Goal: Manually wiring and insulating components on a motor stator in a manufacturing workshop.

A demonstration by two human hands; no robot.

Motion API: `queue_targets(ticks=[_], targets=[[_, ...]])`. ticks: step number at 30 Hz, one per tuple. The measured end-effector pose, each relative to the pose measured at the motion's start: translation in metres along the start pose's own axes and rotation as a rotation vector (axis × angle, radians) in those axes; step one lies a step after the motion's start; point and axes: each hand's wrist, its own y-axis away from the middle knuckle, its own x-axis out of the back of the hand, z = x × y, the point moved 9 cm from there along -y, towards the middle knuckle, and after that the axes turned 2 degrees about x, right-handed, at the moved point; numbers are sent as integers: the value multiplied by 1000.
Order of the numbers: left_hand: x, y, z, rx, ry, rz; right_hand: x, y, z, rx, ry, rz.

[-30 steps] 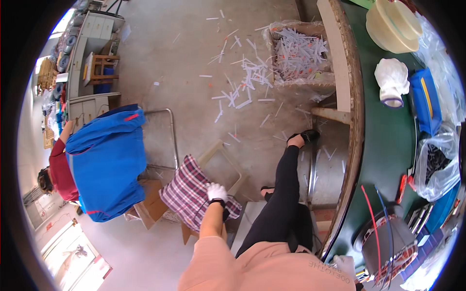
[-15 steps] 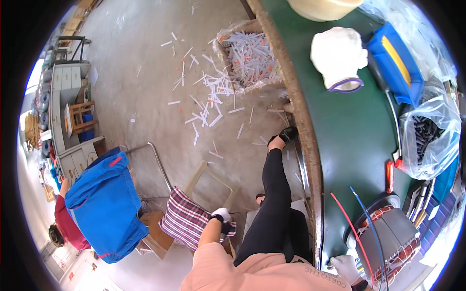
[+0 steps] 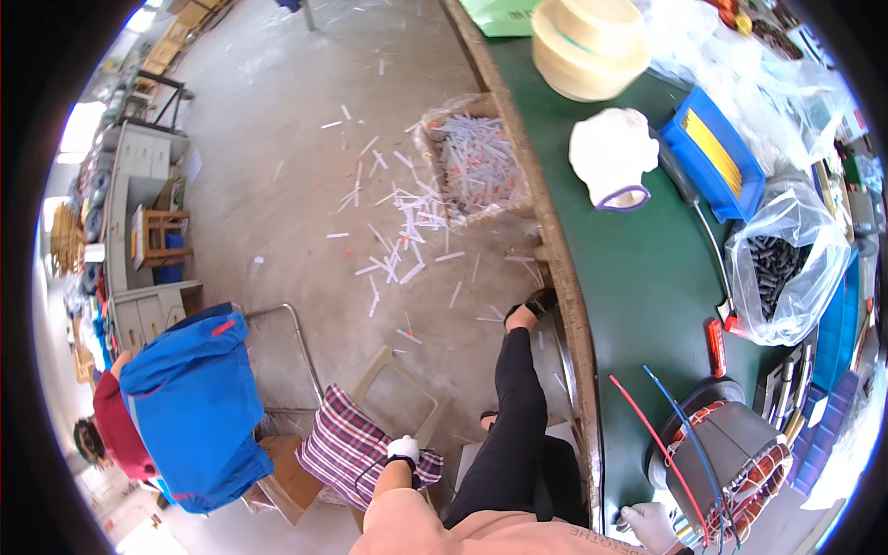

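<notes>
My left hand point(image 3: 403, 449), in a white glove, is down at my left on a plaid cushion point(image 3: 340, 446) beside a beige plastic stool frame point(image 3: 407, 393); its fingers are too hidden to read. My right hand point(image 3: 649, 525), also gloved, lies at the near edge of the green bench point(image 3: 647, 277), fingers partly showing and apparently holding nothing. Just right of it sits a dark motor stator point(image 3: 731, 453) with orange-red windings laced in white cord. From it rise a red sleeved lead point(image 3: 652, 435) and a blue one point(image 3: 680, 407).
Along the bench are a red-handled tool point(image 3: 716, 348), a bag of black pieces point(image 3: 777, 277), a blue bin point(image 3: 717, 153), a white cloth item point(image 3: 612, 157) and yellowish rolls point(image 3: 592, 46). Paper strips litter the floor by a full box point(image 3: 476, 166). A person point(image 3: 120, 430) is beyond a blue jacket point(image 3: 194, 407).
My view has tilted up and shifted right, so more of the bench's far end shows. Both hands stay in about the same places.
</notes>
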Motion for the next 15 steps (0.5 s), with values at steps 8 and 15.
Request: queue_targets(ticks=[8,15], targets=[[72,24,107,-335,132,27,-5,9,-7,148,34,60],[173,93,190,-636,355,295,0,14,-27,205,215,62]])
